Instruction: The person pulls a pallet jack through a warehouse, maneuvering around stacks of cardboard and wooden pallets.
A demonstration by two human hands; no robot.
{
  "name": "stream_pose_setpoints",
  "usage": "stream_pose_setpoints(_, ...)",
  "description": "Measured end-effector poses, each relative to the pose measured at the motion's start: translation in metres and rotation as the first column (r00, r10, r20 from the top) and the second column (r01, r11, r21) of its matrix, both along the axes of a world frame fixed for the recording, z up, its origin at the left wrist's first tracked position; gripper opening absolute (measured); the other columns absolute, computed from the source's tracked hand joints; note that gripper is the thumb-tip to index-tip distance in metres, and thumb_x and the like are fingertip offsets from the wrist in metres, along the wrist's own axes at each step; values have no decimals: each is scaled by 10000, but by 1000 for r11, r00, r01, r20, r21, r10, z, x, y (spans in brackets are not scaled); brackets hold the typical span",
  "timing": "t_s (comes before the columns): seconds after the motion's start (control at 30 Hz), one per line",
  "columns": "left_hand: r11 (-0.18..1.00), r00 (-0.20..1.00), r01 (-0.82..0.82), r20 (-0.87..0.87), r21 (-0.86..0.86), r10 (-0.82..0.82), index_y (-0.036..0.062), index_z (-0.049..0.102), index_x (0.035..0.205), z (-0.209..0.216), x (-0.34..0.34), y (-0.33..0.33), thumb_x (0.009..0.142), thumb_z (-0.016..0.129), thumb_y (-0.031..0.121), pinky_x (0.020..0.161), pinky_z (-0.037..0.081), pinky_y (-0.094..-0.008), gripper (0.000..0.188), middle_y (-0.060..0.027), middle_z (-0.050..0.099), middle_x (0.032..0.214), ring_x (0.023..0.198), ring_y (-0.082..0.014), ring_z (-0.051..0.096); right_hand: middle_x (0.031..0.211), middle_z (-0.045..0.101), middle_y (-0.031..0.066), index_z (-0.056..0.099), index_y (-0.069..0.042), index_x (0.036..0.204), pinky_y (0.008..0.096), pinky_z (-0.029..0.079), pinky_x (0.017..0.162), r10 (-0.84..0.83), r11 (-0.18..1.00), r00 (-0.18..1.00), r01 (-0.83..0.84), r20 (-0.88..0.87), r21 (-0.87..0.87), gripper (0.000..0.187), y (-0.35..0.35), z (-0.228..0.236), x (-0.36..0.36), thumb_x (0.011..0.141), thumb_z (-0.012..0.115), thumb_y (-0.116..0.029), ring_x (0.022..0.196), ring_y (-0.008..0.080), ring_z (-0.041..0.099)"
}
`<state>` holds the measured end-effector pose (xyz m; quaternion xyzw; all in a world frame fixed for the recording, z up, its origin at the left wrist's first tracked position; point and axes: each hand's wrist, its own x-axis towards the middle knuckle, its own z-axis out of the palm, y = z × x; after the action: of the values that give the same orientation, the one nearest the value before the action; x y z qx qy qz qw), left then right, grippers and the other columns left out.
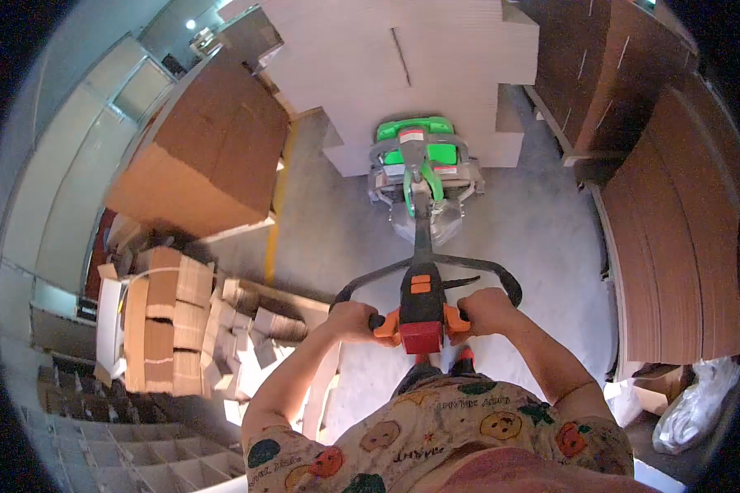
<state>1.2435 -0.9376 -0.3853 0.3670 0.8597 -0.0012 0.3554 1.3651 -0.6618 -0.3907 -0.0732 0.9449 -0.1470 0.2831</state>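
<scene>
My left hand [353, 321] wraps round the left grip of a pallet jack's handle, next to an orange control. On the other side of the handle head, my right hand [487, 312] closes round the right grip. The black handle head [420, 289] carries orange buttons and a red end piece, with a black loop bar curving out to both sides. From it a dark shaft runs forward to the green and grey pallet jack body [441, 154]. Close in front of that body stands a tall stack of pale flat sheets [460, 74]; the forks are hidden.
On the left, brown cardboard stacks [210, 148] stand by a yellow floor line [278, 218]. Nearer are bundled cardboard pieces [163, 320] and loose scraps. Tall brown sheet stacks [658, 238] on pallets line the right. Clear plastic wrap [699, 407] lies at the lower right.
</scene>
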Motion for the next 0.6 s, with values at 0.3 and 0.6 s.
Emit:
stream_pose_setpoints(0.3, 994, 999, 22, -44, 106, -18, 122, 678, 787, -89, -17, -99, 614, 699, 666, 670, 510, -428, 571, -128, 673, 776, 756, -333, 655, 825, 681, 143, 676, -110, 891, 440, 511, 717, 18, 998, 1000, -17, -7, 67, 679, -92, -69, -25, 549, 748, -692, 830, 345, 660)
stream_pose_setpoints(0.6, 973, 998, -35, -39, 228, 45, 93, 692, 791, -153, -15, -189, 560, 715, 721, 691, 517, -439, 670, -159, 665, 751, 759, -352, 658, 759, 665, 133, 678, -53, 854, 395, 499, 682, -44, 996, 998, 40, -54, -77, 671, -177, -136, -31, 486, 846, -588, 762, 323, 660)
